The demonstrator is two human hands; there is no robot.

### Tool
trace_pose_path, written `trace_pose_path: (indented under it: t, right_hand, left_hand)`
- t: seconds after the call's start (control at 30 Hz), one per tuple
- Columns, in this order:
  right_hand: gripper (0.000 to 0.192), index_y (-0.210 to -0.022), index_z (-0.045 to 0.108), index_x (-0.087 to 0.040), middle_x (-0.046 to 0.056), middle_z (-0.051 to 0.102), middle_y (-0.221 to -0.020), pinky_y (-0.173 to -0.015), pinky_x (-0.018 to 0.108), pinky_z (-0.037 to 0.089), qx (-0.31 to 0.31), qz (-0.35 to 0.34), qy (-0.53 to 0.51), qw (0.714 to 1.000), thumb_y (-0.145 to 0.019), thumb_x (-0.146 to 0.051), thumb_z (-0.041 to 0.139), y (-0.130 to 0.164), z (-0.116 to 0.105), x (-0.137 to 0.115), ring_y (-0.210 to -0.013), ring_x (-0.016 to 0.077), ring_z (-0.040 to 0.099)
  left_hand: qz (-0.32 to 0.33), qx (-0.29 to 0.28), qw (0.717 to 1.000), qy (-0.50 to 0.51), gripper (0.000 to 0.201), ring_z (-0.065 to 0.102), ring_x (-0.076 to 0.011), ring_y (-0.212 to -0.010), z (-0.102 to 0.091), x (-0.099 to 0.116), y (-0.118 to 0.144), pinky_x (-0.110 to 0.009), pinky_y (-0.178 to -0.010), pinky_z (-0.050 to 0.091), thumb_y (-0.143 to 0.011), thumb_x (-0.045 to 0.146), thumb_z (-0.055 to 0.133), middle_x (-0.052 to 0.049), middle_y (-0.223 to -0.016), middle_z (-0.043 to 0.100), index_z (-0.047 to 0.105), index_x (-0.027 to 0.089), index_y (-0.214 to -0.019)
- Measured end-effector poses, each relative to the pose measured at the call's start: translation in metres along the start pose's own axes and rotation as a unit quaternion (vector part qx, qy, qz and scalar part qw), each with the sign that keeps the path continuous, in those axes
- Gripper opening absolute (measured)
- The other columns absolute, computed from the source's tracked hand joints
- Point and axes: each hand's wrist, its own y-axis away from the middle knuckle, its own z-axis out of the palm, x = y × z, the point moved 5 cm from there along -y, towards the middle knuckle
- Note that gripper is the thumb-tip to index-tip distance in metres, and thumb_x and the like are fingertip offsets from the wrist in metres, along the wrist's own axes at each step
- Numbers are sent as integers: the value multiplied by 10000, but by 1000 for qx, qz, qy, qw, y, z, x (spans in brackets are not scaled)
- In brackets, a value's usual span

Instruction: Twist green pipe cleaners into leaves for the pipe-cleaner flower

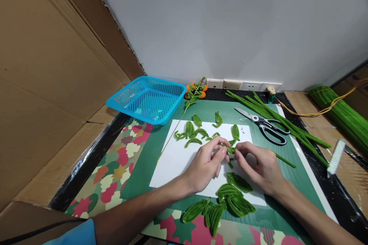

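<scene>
Four finished green leaves (222, 203) lie before two hands, left (204, 165) and right (262, 166), each grip pinching one small leaf (230, 149).

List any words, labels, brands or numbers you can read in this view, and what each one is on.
None: no readable text shows anywhere.
The scissors show no legible brand.
The blue basket is unlabelled.
The wall sockets are too small to show any marking.
The patterned mat carries leaf shapes only, no lettering.
Both hands, left hand and right hand, pinch a green pipe-cleaner piece.
</scene>
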Motion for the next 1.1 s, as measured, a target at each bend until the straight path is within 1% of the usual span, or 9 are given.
trace_pose_path:
  t: [0.2,0.33,0.43,0.63,0.8,0.9,0.97,1.03,1.1]
  right_hand:
    - [140,-962,638,-202,-20,682,-687,-505,214,445,-61,85,-101,989,-1046,-264,545,-1,5,10,-529,111,577]
    - [254,-898,644,-193,12,679,-686,-571,254,496,-85,173,-185,964,-1056,-372,557,0,9,21,-595,153,617]
    - [299,-874,648,-189,19,678,-695,-606,269,503,-96,203,-224,948,-1051,-418,574,-1,12,24,-617,160,615]
    - [288,-901,648,-192,18,687,-729,-624,269,494,-110,213,-254,937,-1051,-430,584,-3,14,24,-633,155,604]
    - [207,-1133,656,-198,15,718,-793,-609,262,482,-107,183,-230,950,-1049,-375,590,-2,12,20,-632,149,607]
    - [192,-1076,682,-199,24,719,-815,-599,256,468,-115,158,-209,958,-1061,-353,570,0,14,17,-658,149,614]
    - [199,-1024,696,-196,26,710,-812,-601,255,462,-115,144,-197,963,-1061,-347,572,0,15,15,-667,148,606]
    - [202,-994,703,-197,20,697,-793,-594,253,457,-108,142,-196,964,-1058,-345,581,-1,14,14,-653,142,590]
    - [205,-971,707,-197,16,691,-776,-588,250,460,-98,151,-211,961,-1052,-349,595,-2,13,14,-644,141,585]
  left_hand:
    - [5,-2,1000,-18,295,477,-44,-464,1,2,1,-199,-488,360,-1069,477,517,22,-846,623,601,195,-1098]
    - [6,-6,1000,-24,282,494,-50,-474,2,1,0,-193,-481,355,-1070,472,527,18,-835,646,586,196,-1078]
    - [9,-7,1000,-20,268,503,-46,-481,2,0,0,-186,-479,356,-1072,455,531,10,-857,653,589,193,-1079]
    - [6,-3,1000,29,282,516,-28,-465,0,-4,-3,-164,-438,348,-1069,473,540,11,-888,646,586,195,-1079]
    - [3,3,997,71,304,511,-23,-436,-2,-5,-6,-145,-377,322,-1053,495,563,22,-875,618,576,192,-1072]
    - [2,13,997,74,319,486,-30,-401,-4,-3,-6,-144,-343,305,-1042,506,575,34,-813,602,571,188,-1053]
    - [0,19,998,67,320,447,-37,-371,-6,-1,-7,-144,-332,287,-1044,509,569,59,-706,566,568,189,-1040]
    - [-6,15,998,63,316,413,-46,-355,-6,0,-7,-143,-337,280,-1049,508,560,86,-609,509,565,193,-1038]
    - [-14,3,998,65,313,425,-51,-368,-5,1,-7,-145,-349,293,-1042,511,572,89,-607,501,561,199,-1050]
